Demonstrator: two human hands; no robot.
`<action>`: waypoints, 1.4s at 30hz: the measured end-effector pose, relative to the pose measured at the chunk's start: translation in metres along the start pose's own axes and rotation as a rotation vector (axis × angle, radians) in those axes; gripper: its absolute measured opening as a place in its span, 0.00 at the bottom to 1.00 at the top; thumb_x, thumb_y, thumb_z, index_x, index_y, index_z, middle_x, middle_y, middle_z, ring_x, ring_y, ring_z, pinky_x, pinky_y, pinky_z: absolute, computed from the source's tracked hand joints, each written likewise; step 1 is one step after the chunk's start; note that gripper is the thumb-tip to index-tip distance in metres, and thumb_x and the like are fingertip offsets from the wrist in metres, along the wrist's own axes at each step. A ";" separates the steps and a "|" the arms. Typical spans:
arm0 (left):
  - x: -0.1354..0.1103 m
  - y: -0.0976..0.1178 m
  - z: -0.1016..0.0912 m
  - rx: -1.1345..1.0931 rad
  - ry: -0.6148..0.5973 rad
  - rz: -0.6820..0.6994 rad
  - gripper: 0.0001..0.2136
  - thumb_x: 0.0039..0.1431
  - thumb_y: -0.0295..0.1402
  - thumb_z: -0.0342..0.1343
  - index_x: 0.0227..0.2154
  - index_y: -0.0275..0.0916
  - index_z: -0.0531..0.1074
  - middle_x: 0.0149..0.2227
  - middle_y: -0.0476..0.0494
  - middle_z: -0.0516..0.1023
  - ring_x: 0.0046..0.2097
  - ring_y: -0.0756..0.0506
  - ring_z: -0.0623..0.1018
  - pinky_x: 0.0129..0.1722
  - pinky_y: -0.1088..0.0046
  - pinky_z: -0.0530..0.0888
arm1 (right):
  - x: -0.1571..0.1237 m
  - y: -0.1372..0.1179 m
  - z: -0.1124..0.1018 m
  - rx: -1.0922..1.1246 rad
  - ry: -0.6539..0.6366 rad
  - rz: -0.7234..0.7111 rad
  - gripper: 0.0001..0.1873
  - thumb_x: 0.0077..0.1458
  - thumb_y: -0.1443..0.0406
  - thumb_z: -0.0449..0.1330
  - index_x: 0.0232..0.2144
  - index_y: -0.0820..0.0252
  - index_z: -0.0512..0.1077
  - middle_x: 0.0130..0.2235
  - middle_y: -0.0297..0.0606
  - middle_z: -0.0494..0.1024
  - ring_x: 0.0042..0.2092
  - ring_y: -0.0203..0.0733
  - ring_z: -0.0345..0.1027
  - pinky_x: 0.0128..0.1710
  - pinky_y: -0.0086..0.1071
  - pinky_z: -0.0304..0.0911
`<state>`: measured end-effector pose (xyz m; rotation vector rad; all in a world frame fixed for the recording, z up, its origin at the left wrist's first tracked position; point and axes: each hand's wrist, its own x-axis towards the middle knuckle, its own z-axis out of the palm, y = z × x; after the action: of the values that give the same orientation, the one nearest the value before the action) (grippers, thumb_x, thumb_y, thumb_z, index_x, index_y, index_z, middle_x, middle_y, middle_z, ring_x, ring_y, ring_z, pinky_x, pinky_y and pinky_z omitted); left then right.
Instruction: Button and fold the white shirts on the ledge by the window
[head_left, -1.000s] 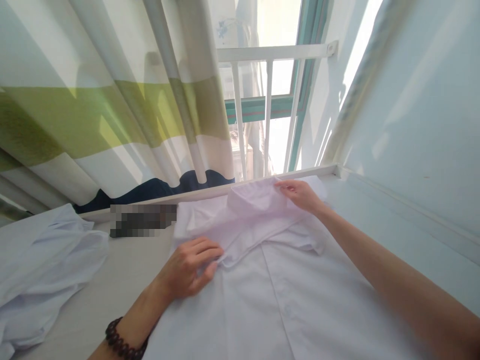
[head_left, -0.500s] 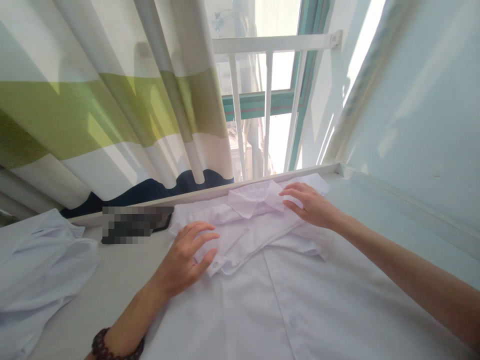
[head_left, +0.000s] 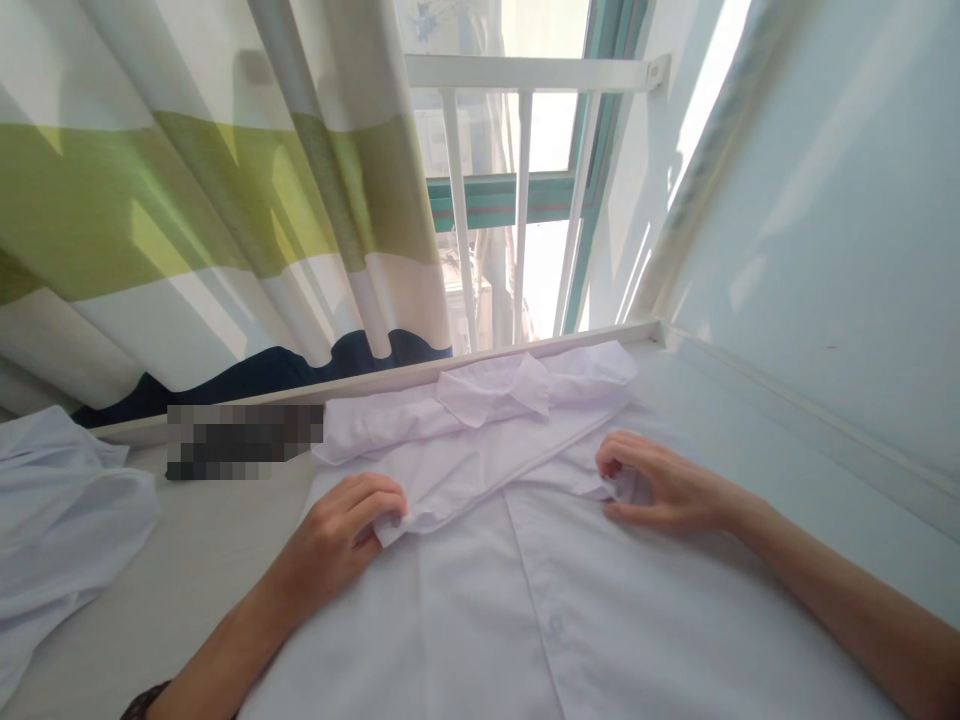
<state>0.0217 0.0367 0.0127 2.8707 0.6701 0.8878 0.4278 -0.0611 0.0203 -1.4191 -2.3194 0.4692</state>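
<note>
A pinkish-white shirt (head_left: 480,460) lies folded across the bed, its collar (head_left: 491,390) on the far side. Under and in front of it spreads white cloth with a buttoned placket (head_left: 555,625); whether this is a second shirt I cannot tell. My left hand (head_left: 337,535) is closed on the near left corner of the folded shirt, thumb partly hidden beneath. At the right, my right hand (head_left: 660,485) has its fingers curled round a bunched bit of white cloth (head_left: 626,488) near the shirt's right side. A dark beaded bracelet (head_left: 146,702) shows on my left wrist.
Another white garment (head_left: 67,530) lies at the left. A dark, pixelated object (head_left: 240,445) sits by the bed's raised far edge (head_left: 375,383). Beyond are a striped curtain (head_left: 225,200), white window bars (head_left: 525,200) and, at the right, a pale wall (head_left: 847,220).
My right hand has come off the collar area, moved nearer and closed on cloth. The left hand has shifted slightly left and closed on the shirt's corner. The view has shifted slightly.
</note>
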 end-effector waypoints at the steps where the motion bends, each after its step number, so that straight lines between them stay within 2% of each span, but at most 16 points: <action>1: -0.001 0.000 -0.001 0.045 0.047 -0.010 0.12 0.57 0.19 0.47 0.36 0.42 0.71 0.39 0.46 0.77 0.42 0.46 0.77 0.43 0.70 0.74 | 0.000 0.000 0.000 0.014 0.011 -0.012 0.07 0.54 0.65 0.60 0.34 0.57 0.64 0.36 0.37 0.70 0.38 0.41 0.64 0.39 0.34 0.62; 4: -0.002 0.001 -0.006 0.168 0.184 -0.028 0.11 0.56 0.20 0.47 0.35 0.43 0.70 0.38 0.45 0.74 0.40 0.45 0.75 0.42 0.66 0.73 | -0.003 0.004 -0.003 0.032 0.099 -0.052 0.05 0.54 0.71 0.56 0.33 0.56 0.66 0.34 0.36 0.72 0.36 0.40 0.65 0.38 0.33 0.62; 6: -0.001 0.005 -0.010 0.181 0.177 -0.025 0.09 0.56 0.21 0.49 0.33 0.42 0.68 0.35 0.45 0.73 0.39 0.44 0.74 0.41 0.65 0.73 | -0.006 0.006 -0.006 0.013 0.172 -0.085 0.07 0.53 0.73 0.56 0.32 0.56 0.67 0.33 0.37 0.73 0.37 0.41 0.66 0.38 0.34 0.63; 8: 0.001 0.011 -0.013 0.133 0.088 -0.007 0.07 0.55 0.22 0.50 0.31 0.42 0.67 0.34 0.44 0.72 0.40 0.44 0.73 0.41 0.65 0.73 | -0.007 0.007 -0.007 -0.011 0.181 -0.103 0.10 0.50 0.74 0.56 0.32 0.55 0.67 0.34 0.37 0.73 0.37 0.42 0.67 0.38 0.34 0.63; 11: 0.005 0.019 -0.011 0.026 -0.045 0.039 0.07 0.54 0.22 0.51 0.31 0.41 0.65 0.36 0.43 0.73 0.42 0.43 0.73 0.42 0.65 0.73 | -0.005 0.003 -0.007 -0.038 0.093 -0.086 0.13 0.45 0.77 0.55 0.31 0.55 0.66 0.33 0.36 0.72 0.36 0.41 0.66 0.36 0.32 0.63; 13: 0.006 0.019 -0.008 -0.032 -0.054 0.041 0.08 0.54 0.21 0.51 0.33 0.41 0.63 0.38 0.43 0.74 0.42 0.44 0.74 0.42 0.67 0.73 | -0.005 -0.002 -0.006 -0.052 0.041 -0.066 0.13 0.44 0.78 0.54 0.30 0.56 0.67 0.33 0.35 0.71 0.36 0.39 0.66 0.35 0.31 0.63; 15: 0.005 0.017 -0.006 -0.061 -0.008 -0.005 0.09 0.55 0.20 0.50 0.34 0.42 0.62 0.38 0.44 0.75 0.42 0.45 0.75 0.41 0.69 0.72 | -0.005 -0.007 -0.008 -0.046 -0.013 -0.037 0.12 0.47 0.76 0.55 0.31 0.56 0.69 0.35 0.36 0.71 0.36 0.39 0.67 0.35 0.30 0.63; 18: 0.004 0.015 -0.009 -0.061 -0.062 -0.054 0.07 0.55 0.23 0.51 0.35 0.41 0.64 0.39 0.44 0.75 0.42 0.45 0.75 0.42 0.69 0.72 | -0.008 -0.011 -0.011 0.030 -0.122 0.014 0.11 0.54 0.67 0.60 0.40 0.52 0.73 0.37 0.36 0.73 0.36 0.39 0.68 0.37 0.30 0.65; 20: 0.008 0.018 -0.014 -0.050 -0.193 -0.037 0.05 0.55 0.28 0.53 0.35 0.41 0.67 0.40 0.44 0.75 0.43 0.43 0.74 0.44 0.66 0.71 | -0.009 -0.008 -0.011 0.069 -0.090 0.078 0.12 0.57 0.61 0.58 0.45 0.53 0.72 0.34 0.35 0.73 0.35 0.39 0.69 0.37 0.32 0.66; 22: 0.017 0.025 -0.015 -0.016 -0.284 -0.041 0.04 0.57 0.34 0.53 0.34 0.40 0.68 0.38 0.43 0.76 0.42 0.42 0.74 0.43 0.63 0.70 | -0.008 -0.001 -0.009 0.042 0.041 0.164 0.10 0.60 0.61 0.54 0.42 0.55 0.72 0.31 0.34 0.73 0.33 0.39 0.68 0.35 0.32 0.66; 24: 0.033 0.036 -0.007 0.045 -0.303 -0.063 0.05 0.60 0.34 0.51 0.33 0.40 0.69 0.34 0.44 0.76 0.38 0.42 0.74 0.41 0.63 0.70 | -0.005 0.008 -0.006 -0.030 0.179 0.226 0.08 0.60 0.63 0.53 0.37 0.56 0.71 0.31 0.35 0.74 0.32 0.39 0.67 0.33 0.32 0.65; 26: 0.054 0.048 0.010 0.108 -0.295 -0.030 0.05 0.62 0.30 0.49 0.34 0.39 0.70 0.35 0.45 0.76 0.38 0.43 0.74 0.40 0.64 0.70 | -0.003 0.015 -0.004 -0.085 0.263 0.234 0.07 0.59 0.65 0.53 0.35 0.57 0.71 0.32 0.36 0.75 0.33 0.39 0.68 0.34 0.33 0.64; 29: 0.088 0.069 0.046 0.133 -0.285 0.153 0.07 0.61 0.24 0.50 0.40 0.38 0.70 0.44 0.42 0.76 0.45 0.42 0.73 0.43 0.65 0.70 | -0.002 0.020 -0.002 -0.095 0.280 0.204 0.08 0.60 0.63 0.53 0.34 0.57 0.72 0.35 0.38 0.75 0.34 0.40 0.68 0.35 0.34 0.65; 33: 0.120 0.088 0.085 0.214 -0.284 0.267 0.09 0.63 0.22 0.49 0.43 0.37 0.69 0.44 0.41 0.75 0.47 0.42 0.73 0.43 0.65 0.70 | 0.000 0.015 0.004 -0.050 0.241 0.170 0.11 0.62 0.58 0.55 0.35 0.57 0.74 0.37 0.39 0.76 0.34 0.39 0.69 0.35 0.33 0.66; 38: 0.121 0.089 0.100 0.290 -0.210 0.298 0.05 0.64 0.24 0.51 0.34 0.37 0.70 0.34 0.44 0.75 0.38 0.43 0.72 0.35 0.65 0.68 | 0.008 0.007 0.010 -0.122 0.238 0.140 0.07 0.59 0.62 0.57 0.31 0.57 0.74 0.35 0.38 0.75 0.35 0.40 0.68 0.36 0.32 0.64; 42: 0.112 0.086 0.099 0.287 -0.086 0.405 0.07 0.64 0.22 0.48 0.38 0.33 0.71 0.32 0.43 0.75 0.38 0.42 0.72 0.35 0.65 0.68 | 0.011 0.002 0.012 -0.159 0.284 0.196 0.09 0.58 0.67 0.55 0.26 0.58 0.71 0.30 0.36 0.74 0.32 0.38 0.66 0.34 0.32 0.63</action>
<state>0.1923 0.0128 0.0044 3.3535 0.2208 0.7491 0.4190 -0.0516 0.0105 -1.6768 -2.0386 0.1253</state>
